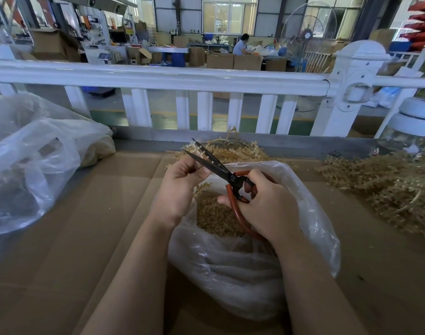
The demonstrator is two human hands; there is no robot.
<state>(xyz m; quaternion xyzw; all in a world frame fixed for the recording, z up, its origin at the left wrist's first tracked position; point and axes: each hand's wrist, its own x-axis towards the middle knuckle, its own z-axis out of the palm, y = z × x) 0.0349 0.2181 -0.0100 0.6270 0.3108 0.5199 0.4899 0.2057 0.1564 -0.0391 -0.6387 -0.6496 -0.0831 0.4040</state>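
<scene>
**Trimming a sprig over the bag**

Our right hand (pixel 262 201) grips the red-handled scissors (pixel 221 172), blades parted. Our left hand (pixel 180 182) pinches a pale sprig (pixel 200 153) between those blades, above the clear bag (pixel 243 269) of tan cuttings (pixel 216 216) on cardboard (pixel 86 226).

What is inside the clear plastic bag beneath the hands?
The clear plastic bag holds a heap of small golden-tan sprig pieces. The right hand with the scissors and crumpled plastic cover the rest, so its depth cannot be seen.
</scene>
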